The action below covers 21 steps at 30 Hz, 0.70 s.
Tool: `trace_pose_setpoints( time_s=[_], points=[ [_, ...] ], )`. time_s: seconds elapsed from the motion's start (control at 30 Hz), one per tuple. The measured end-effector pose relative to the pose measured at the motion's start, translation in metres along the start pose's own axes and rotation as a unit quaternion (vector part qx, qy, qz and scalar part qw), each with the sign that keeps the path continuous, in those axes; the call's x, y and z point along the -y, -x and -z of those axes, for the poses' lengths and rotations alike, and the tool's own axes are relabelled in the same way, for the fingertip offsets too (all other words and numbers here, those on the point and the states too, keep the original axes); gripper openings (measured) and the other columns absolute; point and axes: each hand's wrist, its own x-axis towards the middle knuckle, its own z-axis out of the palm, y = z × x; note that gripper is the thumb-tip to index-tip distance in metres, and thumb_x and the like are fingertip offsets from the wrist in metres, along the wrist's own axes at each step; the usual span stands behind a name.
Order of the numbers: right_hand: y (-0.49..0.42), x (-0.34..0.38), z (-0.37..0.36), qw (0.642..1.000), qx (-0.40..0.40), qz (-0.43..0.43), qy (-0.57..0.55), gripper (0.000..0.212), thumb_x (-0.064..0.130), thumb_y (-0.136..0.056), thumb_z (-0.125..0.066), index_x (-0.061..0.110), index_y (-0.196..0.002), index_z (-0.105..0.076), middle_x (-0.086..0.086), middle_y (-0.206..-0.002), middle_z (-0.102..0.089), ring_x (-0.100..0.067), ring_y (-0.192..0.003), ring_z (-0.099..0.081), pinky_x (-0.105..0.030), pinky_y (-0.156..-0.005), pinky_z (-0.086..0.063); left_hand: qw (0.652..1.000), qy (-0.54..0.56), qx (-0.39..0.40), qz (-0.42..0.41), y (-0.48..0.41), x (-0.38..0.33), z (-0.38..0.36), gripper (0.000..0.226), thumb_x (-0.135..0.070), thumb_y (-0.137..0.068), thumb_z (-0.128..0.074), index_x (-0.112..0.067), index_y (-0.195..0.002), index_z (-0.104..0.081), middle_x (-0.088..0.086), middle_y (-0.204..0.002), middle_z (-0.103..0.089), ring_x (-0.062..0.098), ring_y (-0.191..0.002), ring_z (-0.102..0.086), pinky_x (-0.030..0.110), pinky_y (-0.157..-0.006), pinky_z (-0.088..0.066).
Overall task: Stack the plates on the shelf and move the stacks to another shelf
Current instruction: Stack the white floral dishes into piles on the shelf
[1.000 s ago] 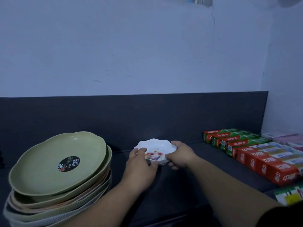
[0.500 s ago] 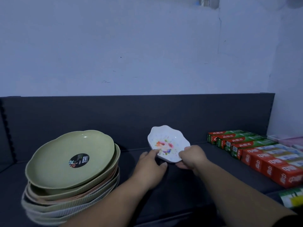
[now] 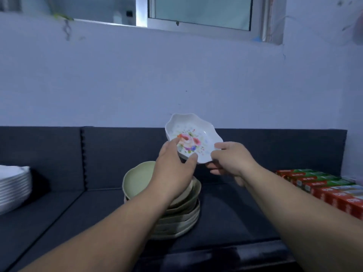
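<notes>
The small floral dish (image 3: 193, 140) hangs in the air above the green plate stack (image 3: 137, 179), just beyond that stack's far right rim and touching nothing but the hands. It is tilted, its painted face turned toward the person, and its longer axis runs from upper left down to lower right. Both grips are clenched on it. The left grip (image 3: 172, 169) pinches the lower left rim, thumb on the near edge. The right grip (image 3: 229, 161) pinches the right rim, thumb on top and the other fingers curled beneath.

The stack stands on the dark shelf (image 3: 235, 216), straight below the left grip, so that grip is the nearer of the 2. To land on the stack, the dish would probably have to level out and come down toward the person and a little left.

The left forearm covers the right half of the stack's top plate, and the layers below blur too much to count. The dish's underside is hidden. Well to the left of the stack, a pile of white plates (image 3: 13, 185) is cut by the frame edge. Well to its right, red and green boxes (image 3: 324, 187) are cut too.
</notes>
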Motion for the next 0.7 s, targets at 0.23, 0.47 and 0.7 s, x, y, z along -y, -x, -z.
trace_pose_setpoints(
  time_s=[0.23, 0.47, 0.7],
  points=[
    [0.059, 0.036, -0.139, 0.997, 0.059, 0.048, 0.017, 0.082, 0.004, -0.084, -0.057, 0.039, -0.150, -0.022, -0.005, -0.102, -0.069, -0.018, -0.067, -0.075, -0.032, -0.060, -0.061, 0.996, -0.040, -0.041, 0.065, 0.040, 0.063, 0.157, 0.064, -0.035, -0.089, -0.058, -0.023, -0.146, -0.031, -0.006, -0.145, -0.042, 0.010, -0.129, -0.041, 0.018, -0.094, -0.031],
    [0.098, 0.042, -0.262, 0.989, 0.150, 0.002, -0.001, 0.062, 0.003, -0.086, -0.053, 0.021, -0.143, -0.039, -0.012, -0.100, -0.069, -0.019, -0.061, -0.072, -0.030, -0.056, -0.058, 0.986, -0.061, -0.064, 0.144, 0.079, 0.124, 0.273, 0.060, -0.038, -0.087, -0.061, -0.027, -0.141, -0.038, -0.012, -0.121, -0.053, 0.004, -0.101, -0.049, 0.020, -0.085, -0.039],
    [0.098, 0.034, -0.334, 0.976, 0.207, -0.058, -0.032, 0.056, -0.001, -0.087, -0.048, 0.017, -0.140, -0.041, -0.021, -0.098, -0.069, -0.021, -0.056, -0.069, -0.032, -0.057, -0.059, 0.978, -0.059, -0.073, 0.184, 0.089, 0.168, 0.324, 0.058, -0.037, -0.086, -0.062, -0.032, -0.139, -0.040, -0.007, -0.112, -0.067, -0.003, -0.083, -0.055, 0.010, -0.063, -0.038]
  ],
)
